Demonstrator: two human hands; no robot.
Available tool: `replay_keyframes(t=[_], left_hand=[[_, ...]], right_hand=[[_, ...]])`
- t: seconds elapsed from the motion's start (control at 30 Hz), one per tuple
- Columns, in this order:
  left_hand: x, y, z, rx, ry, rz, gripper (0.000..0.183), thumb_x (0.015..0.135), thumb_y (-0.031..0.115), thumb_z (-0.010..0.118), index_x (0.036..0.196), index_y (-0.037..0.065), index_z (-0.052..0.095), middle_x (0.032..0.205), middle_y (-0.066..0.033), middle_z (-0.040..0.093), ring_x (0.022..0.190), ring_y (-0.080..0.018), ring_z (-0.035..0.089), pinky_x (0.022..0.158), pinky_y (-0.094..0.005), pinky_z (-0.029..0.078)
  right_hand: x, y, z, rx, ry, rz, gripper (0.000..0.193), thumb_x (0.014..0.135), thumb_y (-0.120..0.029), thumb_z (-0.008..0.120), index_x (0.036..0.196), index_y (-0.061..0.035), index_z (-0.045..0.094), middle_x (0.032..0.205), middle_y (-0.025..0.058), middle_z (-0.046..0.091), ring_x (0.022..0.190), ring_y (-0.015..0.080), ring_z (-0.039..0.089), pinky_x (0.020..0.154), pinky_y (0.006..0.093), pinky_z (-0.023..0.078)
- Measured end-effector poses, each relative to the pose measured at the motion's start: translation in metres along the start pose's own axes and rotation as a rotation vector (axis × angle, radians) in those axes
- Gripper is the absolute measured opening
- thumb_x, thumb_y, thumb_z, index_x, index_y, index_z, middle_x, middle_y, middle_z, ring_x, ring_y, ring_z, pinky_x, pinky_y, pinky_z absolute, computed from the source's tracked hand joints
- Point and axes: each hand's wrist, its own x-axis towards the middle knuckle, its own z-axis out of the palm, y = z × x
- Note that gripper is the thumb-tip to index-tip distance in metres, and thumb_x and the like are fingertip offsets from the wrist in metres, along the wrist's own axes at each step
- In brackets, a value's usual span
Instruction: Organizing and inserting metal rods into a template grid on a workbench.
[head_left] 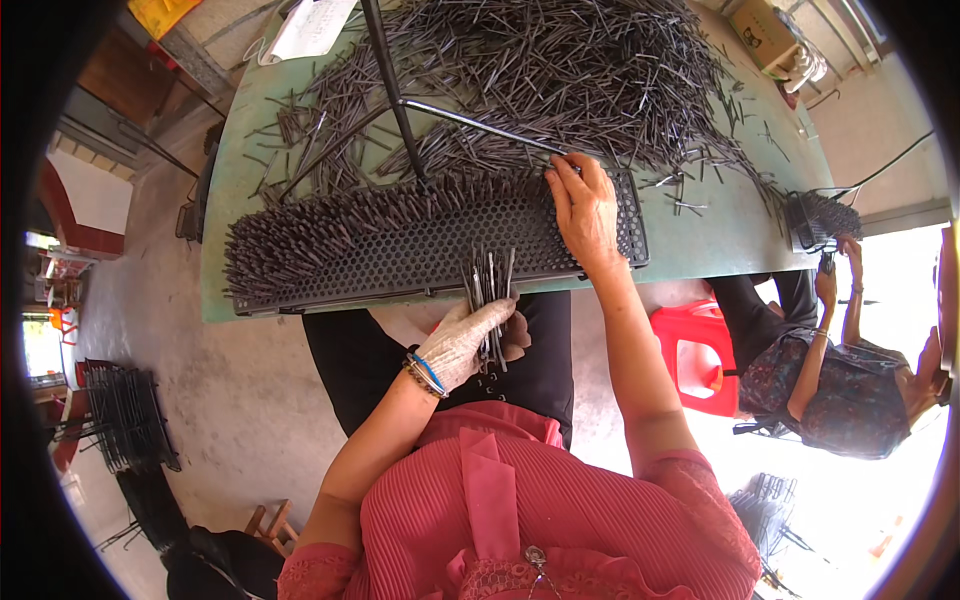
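A long black plate full of small round holes (440,250) lies along the table's near edge. Thin dark sticks (300,235) stand densely in its left part and along its far side, while many holes at its near side and right end are bare. My left hand (462,340), in a pale glove, is closed round an upright bundle of the same sticks (488,280) just in front of the plate. Bare, my right hand (585,208) reaches over the plate's right part, its fingers bent together at the far edge. Whatever those fingertips hold is hidden.
A large heap of loose sticks (580,70) covers the back of the green table (715,235). Metal rods (385,75) rise behind the plate. At right, another person (830,390) works on a similar plate (822,218), near a red plastic stool (695,355).
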Motion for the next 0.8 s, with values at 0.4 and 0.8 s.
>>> replay_keyframes(t=[0.4,0.8], left_hand=[[-0.001,-0.002,-0.003,0.026,-0.082,0.122,0.026,0.096,0.024,0.058,0.115,0.006,0.057,0.090,-0.0059,0.066,0.074,-0.0150,0.065,0.060,-0.0252,0.053],[0.000,-0.004,0.002,0.006,-0.049,0.130,0.028,0.097,0.021,0.057,0.119,0.003,0.056,0.099,-0.0121,0.068,0.077,-0.0176,0.068,0.059,-0.0258,0.055]], right_hand=[[-0.037,-0.050,-0.042,0.604,-0.557,0.461,0.031,0.087,-0.023,0.075,0.098,0.0054,0.070,0.086,0.0067,0.069,0.072,0.0085,0.060,0.063,0.0234,0.048],[-0.024,-0.019,-0.047,0.961,-0.139,0.686,0.018,0.090,-0.007,0.068,0.104,0.0033,0.065,0.088,0.0048,0.069,0.081,0.0100,0.064,0.076,0.0232,0.051]])
